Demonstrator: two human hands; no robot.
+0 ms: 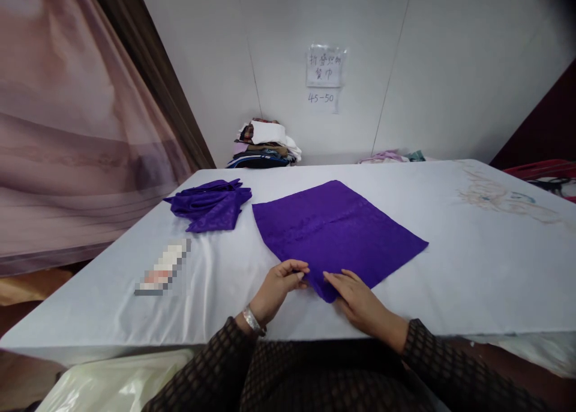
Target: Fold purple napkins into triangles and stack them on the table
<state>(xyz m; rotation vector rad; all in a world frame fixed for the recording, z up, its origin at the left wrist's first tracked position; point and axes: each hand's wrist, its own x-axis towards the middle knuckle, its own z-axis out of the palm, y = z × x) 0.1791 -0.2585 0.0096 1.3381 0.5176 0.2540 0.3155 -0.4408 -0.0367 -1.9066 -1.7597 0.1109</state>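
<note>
My left hand pinches the near corner of the purple cloth lying in the middle of the table, my right hand rests open on it, and I think an uneven pull could slide it crooked.

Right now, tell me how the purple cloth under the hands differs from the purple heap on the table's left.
The spread cloth lies flat as one open square; the heap is bunched and folded. The spread cloth covers far more table than the heap. The left hand pinches the spread cloth's near corner and the right hand rests on it; nothing touches the heap. Both are the same purple fabric.
</note>
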